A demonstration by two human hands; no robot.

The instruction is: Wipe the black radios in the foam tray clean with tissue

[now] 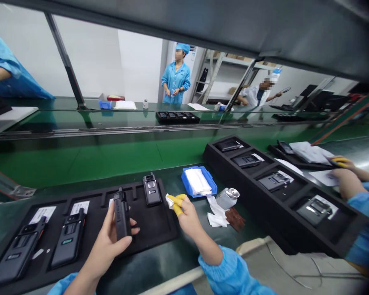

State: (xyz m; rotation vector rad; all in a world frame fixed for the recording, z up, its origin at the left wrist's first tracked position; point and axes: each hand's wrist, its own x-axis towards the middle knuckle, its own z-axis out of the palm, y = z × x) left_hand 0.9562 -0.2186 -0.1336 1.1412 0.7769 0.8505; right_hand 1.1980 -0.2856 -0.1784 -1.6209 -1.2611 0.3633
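Observation:
My left hand (pixel 109 237) grips a black handheld radio (pixel 121 215) upright, its narrow side with buttons towards me. Yellow finger cots cover fingertips of my right hand (pixel 186 213), which pinches a small white wipe (pixel 169 201) a short way right of that radio, apart from it. Beneath my left hand lies a black foam tray (pixel 153 239). In its slots rest more radios: one at the far left (pixel 17 254), one beside it (pixel 68 239) and one at the right end (pixel 151 189). White labels (pixel 43 214) lie above the left ones.
Right of my hands are a blue bin (pixel 215 186) of white wipes (pixel 197 181), a metal can (pixel 228 198), crumpled wipes (pixel 217 220) and a brown scrap (pixel 235 218). A deep black tray (pixel 249 192) holds several radios. A co-worker's arm (pixel 353 184) is at far right; a metal shelf hangs overhead.

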